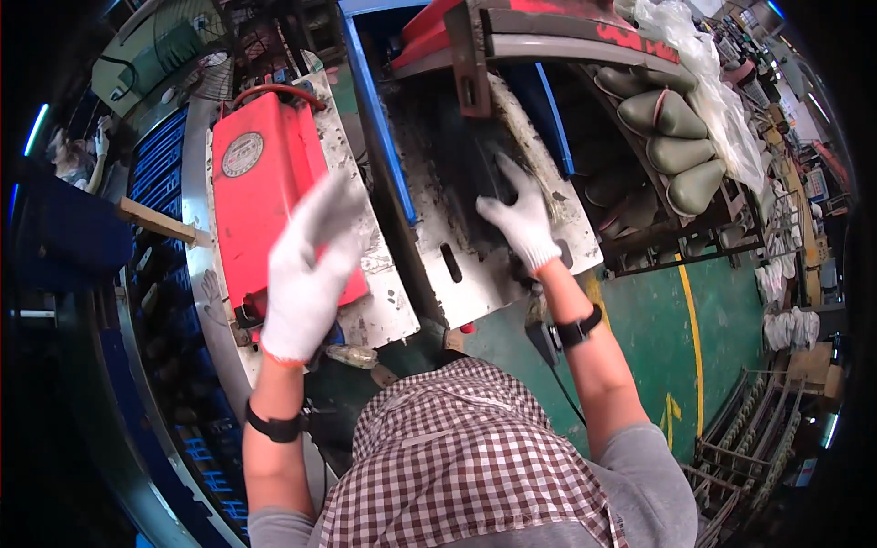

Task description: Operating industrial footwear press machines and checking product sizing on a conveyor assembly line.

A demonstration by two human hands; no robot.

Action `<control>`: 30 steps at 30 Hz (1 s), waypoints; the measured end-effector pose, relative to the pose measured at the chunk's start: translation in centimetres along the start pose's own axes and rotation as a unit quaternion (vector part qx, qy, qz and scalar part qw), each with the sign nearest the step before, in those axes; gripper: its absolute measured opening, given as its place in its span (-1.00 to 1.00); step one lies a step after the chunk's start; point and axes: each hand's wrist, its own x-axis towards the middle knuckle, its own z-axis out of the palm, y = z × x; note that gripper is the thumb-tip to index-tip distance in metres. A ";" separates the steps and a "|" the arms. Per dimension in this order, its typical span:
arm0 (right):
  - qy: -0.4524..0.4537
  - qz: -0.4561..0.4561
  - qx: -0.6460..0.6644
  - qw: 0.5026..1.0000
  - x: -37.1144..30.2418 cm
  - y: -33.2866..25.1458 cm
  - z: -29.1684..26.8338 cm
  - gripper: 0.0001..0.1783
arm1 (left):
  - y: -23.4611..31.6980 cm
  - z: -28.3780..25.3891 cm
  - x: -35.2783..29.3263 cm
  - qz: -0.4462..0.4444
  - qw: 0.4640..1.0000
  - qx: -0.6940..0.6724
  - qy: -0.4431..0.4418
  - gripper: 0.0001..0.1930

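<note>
My left hand (311, 265), in a white knit glove with an orange cuff edge, is raised over the front part of a red machine cover (260, 173). Its thumb stands off from the fingers, which are smeared by motion, and nothing shows in it. My right hand (525, 215), gloved in white too, reaches over the dark, sooty middle (448, 164) of a worn white metal machine bed (475, 288). Thumb and forefinger are apart there. Whether they touch the black surface beneath, I cannot tell. Each wrist wears a black band.
A red and grey machine head (566, 41) overhangs the bed, between blue side panels (379, 119). Olive-green boots (681, 151) lie stacked on a dark rack at right, beside clear plastic sheeting (717, 100). A wooden bar (160, 219) juts out at left. Another person (78, 160) is at far left.
</note>
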 end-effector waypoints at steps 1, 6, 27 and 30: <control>0.040 0.019 -0.129 0.991 1.9 1.1 -0.1 -0.05 | 1.2 0.7 1.7 0.040 0.999 -0.007 0.032 -0.29; 0.037 0.047 -0.257 0.965 8.1 5.0 1.4 -0.11 | 6.0 4.3 10.6 0.220 0.973 -0.004 0.067 -0.31; -0.039 0.034 -0.173 0.984 7.7 9.6 -1.8 0.00 | 11.3 11.7 22.3 0.239 0.944 0.208 -0.092 -0.54; 0.093 0.001 -0.016 0.996 2.7 11.8 -5.0 -0.31 | 8.2 12.2 19.6 0.261 0.924 0.272 -0.059 -0.42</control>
